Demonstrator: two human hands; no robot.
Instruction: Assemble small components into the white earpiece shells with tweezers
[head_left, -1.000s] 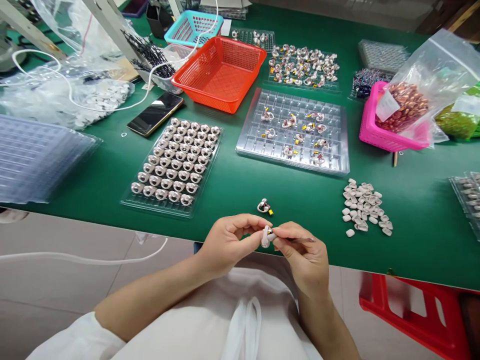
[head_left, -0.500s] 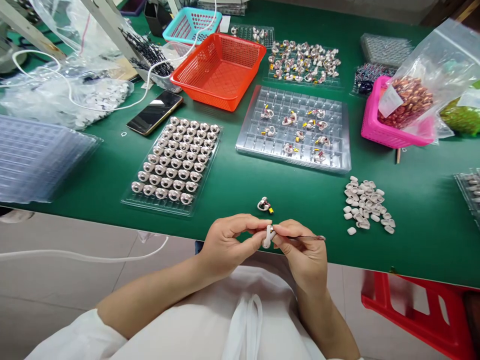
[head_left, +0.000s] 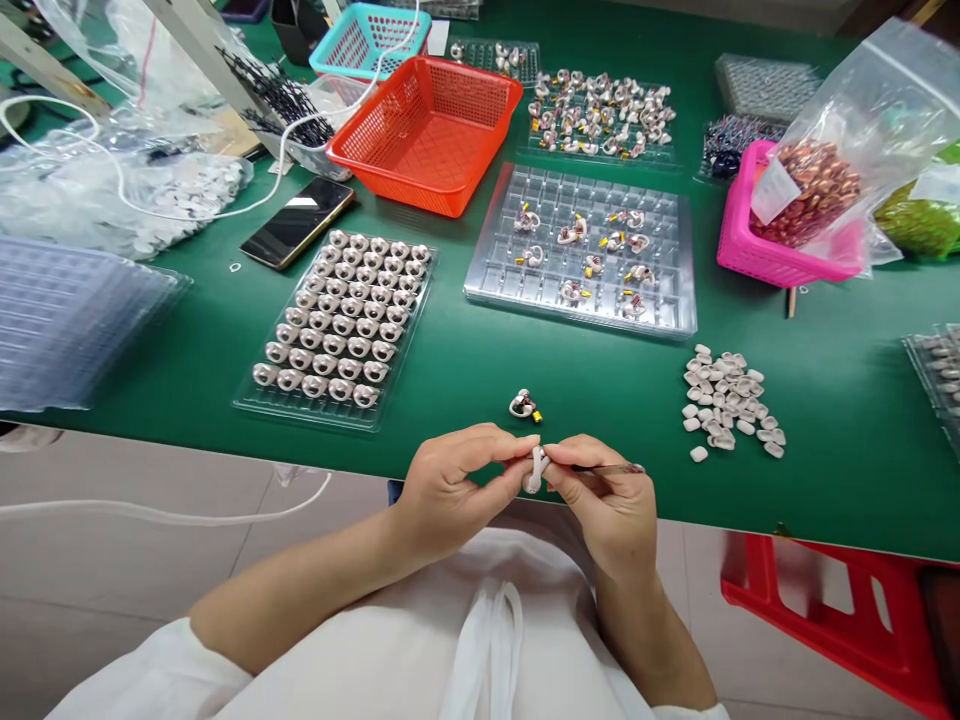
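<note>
Between my two hands, at the table's front edge, is a small white earbud (head_left: 536,470) with a curved body. The thumb and index finger of my left hand (head_left: 454,490) pinch its left side. My right hand (head_left: 604,500) is closed at its other side, fingertips against it, and also keeps hold of a thin dark metal tool (head_left: 619,469) that points out to the right; its tip is hidden. Just beyond my fingers lies an open earbud part (head_left: 523,405) with a yellow tab. Off to the right is a loose pile of small white caps (head_left: 727,395).
A tray of silvery earbud shells (head_left: 341,320) lies left, near a phone (head_left: 298,222). Farther back are a clear tray (head_left: 487,270) with several wired earbud parts, a red basket (head_left: 427,150) and a pink basket (head_left: 787,262). A red stool (head_left: 817,600) stands below right.
The whole view has shifted slightly, so the things on the table appear a little farther left and up. Both hands keep their grip on the earbud, which looks slightly turned.
</note>
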